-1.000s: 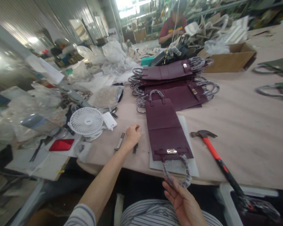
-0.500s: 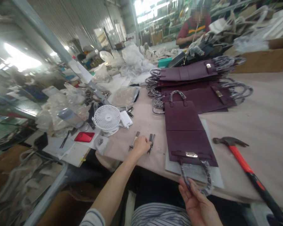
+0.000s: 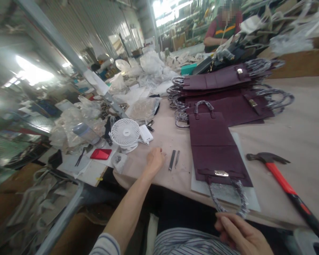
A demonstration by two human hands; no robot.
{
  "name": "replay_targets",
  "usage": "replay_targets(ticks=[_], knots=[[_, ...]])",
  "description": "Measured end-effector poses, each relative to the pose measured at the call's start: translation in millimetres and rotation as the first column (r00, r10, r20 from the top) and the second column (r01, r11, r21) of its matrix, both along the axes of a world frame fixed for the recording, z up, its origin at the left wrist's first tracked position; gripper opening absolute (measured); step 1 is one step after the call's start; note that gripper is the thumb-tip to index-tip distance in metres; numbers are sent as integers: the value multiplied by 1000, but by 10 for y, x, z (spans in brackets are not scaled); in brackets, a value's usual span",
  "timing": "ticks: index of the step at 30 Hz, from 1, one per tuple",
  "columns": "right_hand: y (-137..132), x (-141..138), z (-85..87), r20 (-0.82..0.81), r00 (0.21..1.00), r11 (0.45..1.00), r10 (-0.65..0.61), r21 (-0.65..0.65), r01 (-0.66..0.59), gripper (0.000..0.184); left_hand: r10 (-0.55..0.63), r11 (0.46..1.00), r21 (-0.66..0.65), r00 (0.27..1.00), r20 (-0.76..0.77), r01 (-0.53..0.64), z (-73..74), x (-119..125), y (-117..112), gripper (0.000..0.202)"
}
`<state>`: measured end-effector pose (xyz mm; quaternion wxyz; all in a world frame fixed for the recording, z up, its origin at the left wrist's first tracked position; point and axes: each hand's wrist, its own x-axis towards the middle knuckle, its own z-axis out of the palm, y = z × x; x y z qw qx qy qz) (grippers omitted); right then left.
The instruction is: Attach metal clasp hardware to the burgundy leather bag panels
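A dark purple leather bag panel (image 3: 215, 131) lies on a pale board (image 3: 255, 198) at the table's front edge, its metal clasp (image 3: 221, 173) toward me. At its near end, my right hand (image 3: 240, 230) is closed at the bottom of the plastic-wrapped handle (image 3: 242, 194), fingers curled and thumb pressed in. To the left, my left hand (image 3: 156, 159) rests low over the table with its fingers curled together; whatever they hold is hidden. Just right of it lie a flat dark metal tool (image 3: 172, 160) and a thin metal rod (image 3: 177, 159), side by side.
A red-and-black claw hammer (image 3: 279, 177) lies at the right. Stacked purple bag pieces (image 3: 218, 83) are behind the panel. A white fan (image 3: 125, 132), a power bank (image 3: 146, 134) and a red phone (image 3: 101, 154) sit left. A co-worker (image 3: 223, 33) is at the back.
My left hand has moved left off the two metal tools, which now show fully. My right hand has turned and curled more at the handle. The view has shifted slightly.
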<state>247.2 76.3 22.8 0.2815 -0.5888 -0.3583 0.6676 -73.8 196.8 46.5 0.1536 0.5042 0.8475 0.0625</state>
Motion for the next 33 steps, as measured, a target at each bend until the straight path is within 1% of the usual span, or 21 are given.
replay_targets(ticks=[1, 2, 3, 4, 5, 6, 7, 8, 9, 11, 12, 14, 16, 17, 19, 20, 21, 24, 28, 30, 33], knots=[[92, 24, 30, 136, 991, 986, 6, 166, -29, 49, 18, 1000, -15, 1000, -23, -19, -4, -79, -19, 34], [200, 42, 54, 264, 965, 936, -15, 343, -79, 43, 32, 999, -41, 999, -35, -33, -18, -154, -30, 34], [320, 52, 69, 373, 926, 847, -51, 507, -157, 38, 40, 997, -70, 999, -34, -42, -43, -220, -33, 32], [447, 52, 74, 460, 884, 732, -80, 629, -261, 35, 43, 994, -98, 999, -23, -45, -75, -273, -27, 29], [575, 44, 66, 535, 838, 612, -107, 700, -368, 34, 43, 992, -115, 999, -2, -42, -110, -314, -16, 25], [699, 29, 44, 607, 785, 506, -125, 719, -476, 36, 42, 992, -118, 999, 24, -39, -144, -344, -2, 21], [814, 9, 9, 677, 723, 428, -139, 699, -572, 38, 46, 992, -117, 998, 52, -39, -173, -365, 11, 18], [913, -10, -36, 741, 652, 377, -161, 656, -653, 41, 51, 993, -109, 995, 83, -42, -196, -383, 19, 17], [995, -28, -88, 796, 578, 349, -178, 600, -720, 43, 58, 994, -95, 991, 117, -47, -212, -397, 21, 19], [1099, -46, -197, 868, 450, 332, -210, 496, -802, 44, 67, 997, -46, 977, 202, -59, -227, -415, -3, 21], [1123, -46, -245, 887, 406, 331, -219, 459, -825, 44, 68, 998, -12, 965, 254, -67, -231, -413, -28, 21], [1128, -37, -313, 901, 366, 331, -232, 427, -841, 44, 58, 995, 59, 932, 357, -85, -242, -360, -92, 17], [1105, -27, -338, 902, 359, 337, -240, 425, -840, 45, 42, 975, 171, 872, 487, -142, -274, -221, -164, 18], [1092, -24, -337, 901, 360, 341, -242, 427, -838, 45, 14, 948, 254, 825, 565, -190, -302, -119, -201, 22], [1075, -26, -322, 898, 367, 347, -241, 433, -832, 45, -95, 856, 426, 719, 689, -295, -380, 127, -280, 28], [1072, -28, -312, 897, 373, 348, -239, 438, -829, 44, -162, 806, 494, 679, 716, -327, -427, 255, -323, 29], [1072, -30, -303, 894, 380, 348, -237, 443, -826, 44, -221, 771, 544, 662, 716, -331, -478, 376, -369, 28], [1078, -32, -286, 889, 397, 351, -228, 455, -818, 44, -308, 742, 629, 715, 628, -233, -615, 630, -510, 20], [1081, -31, -277, 886, 412, 363, -210, 462, -809, 44, -358, 704, 703, 804, 476, -103, -682, 691, -620, 18], [1081, -31, -275, 885, 420, 370, -203, 466, -804, 44, -377, 693, 716, 805, 459, -84, -679, 667, -631, 19], [1084, -29, -277, 881, 431, 373, -195, 473, -798, 44, -391, 707, 698, 757, 523, -117, -680, 642, -636, 18]])
